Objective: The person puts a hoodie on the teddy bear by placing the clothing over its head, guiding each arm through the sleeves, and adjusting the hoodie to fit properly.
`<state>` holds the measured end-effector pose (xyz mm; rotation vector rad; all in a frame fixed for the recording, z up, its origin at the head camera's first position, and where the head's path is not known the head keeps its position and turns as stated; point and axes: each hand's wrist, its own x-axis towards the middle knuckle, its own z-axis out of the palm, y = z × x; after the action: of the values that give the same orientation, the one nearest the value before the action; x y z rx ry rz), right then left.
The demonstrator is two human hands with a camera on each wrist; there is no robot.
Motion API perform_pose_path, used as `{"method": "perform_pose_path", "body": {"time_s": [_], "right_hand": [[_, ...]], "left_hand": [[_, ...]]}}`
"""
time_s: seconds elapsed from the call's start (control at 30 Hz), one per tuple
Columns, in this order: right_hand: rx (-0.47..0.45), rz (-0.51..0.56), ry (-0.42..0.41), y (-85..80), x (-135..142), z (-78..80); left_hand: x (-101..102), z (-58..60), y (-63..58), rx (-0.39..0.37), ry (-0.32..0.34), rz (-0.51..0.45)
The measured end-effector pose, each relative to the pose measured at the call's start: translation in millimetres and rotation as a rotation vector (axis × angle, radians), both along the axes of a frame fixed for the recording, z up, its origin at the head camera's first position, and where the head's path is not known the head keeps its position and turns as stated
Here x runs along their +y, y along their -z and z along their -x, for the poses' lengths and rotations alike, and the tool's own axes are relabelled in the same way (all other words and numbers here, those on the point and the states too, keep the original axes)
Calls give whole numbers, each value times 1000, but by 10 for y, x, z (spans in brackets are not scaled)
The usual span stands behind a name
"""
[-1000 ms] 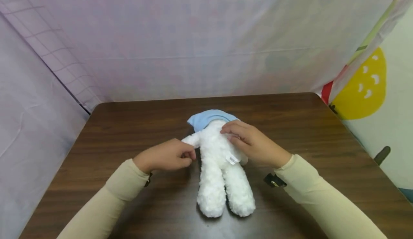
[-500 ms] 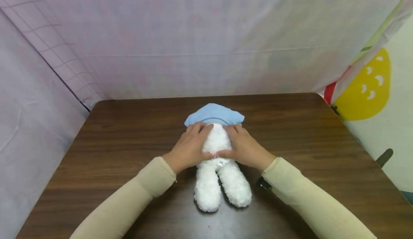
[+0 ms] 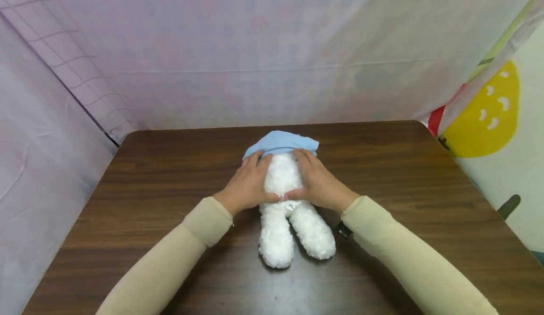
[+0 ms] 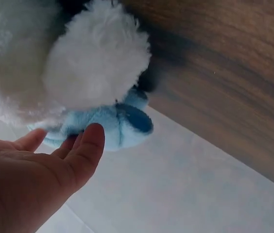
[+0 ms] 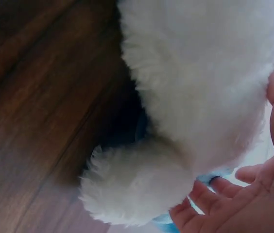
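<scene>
A white fluffy plush toy [image 3: 276,244] lies on the brown table [image 3: 178,159], its two legs toward me. At its far end is a light blue head or hood piece [image 3: 281,141]; the left wrist view shows a darker blue patch [image 4: 134,118] on it. My left hand [image 3: 245,187] and right hand [image 3: 324,185] hold the toy's body from both sides, thumbs almost meeting above a small white tag [image 3: 292,206]. Fingertips reach the blue piece. A stubby white arm [image 4: 100,58] shows in the left wrist view, another white arm [image 5: 132,189] in the right.
A pale patterned curtain [image 3: 255,46] hangs behind the table's far edge, and another white sheet [image 3: 38,164] hangs at the left. At the right is a white panel with a yellow shape [image 3: 488,116]. A black strap [image 3: 343,230] is at my right wrist.
My left hand has come from beside the toy's arm onto its body, and my right hand has settled opposite. The blue piece has spread wider, and the toy has shifted slightly away from me.
</scene>
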<state>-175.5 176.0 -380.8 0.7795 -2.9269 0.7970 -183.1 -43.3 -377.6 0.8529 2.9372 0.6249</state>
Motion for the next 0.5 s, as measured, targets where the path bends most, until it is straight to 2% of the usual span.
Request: {"method": "perform_pose_path", "body": {"time_s": [0.3, 0.5], "right_hand": [[-66, 56, -16, -11, -3, 43], [-36, 35, -9, 9, 15, 64]], "left_hand": [[20, 18, 90, -36, 31, -159], [13, 29, 129, -2, 12, -168]]}}
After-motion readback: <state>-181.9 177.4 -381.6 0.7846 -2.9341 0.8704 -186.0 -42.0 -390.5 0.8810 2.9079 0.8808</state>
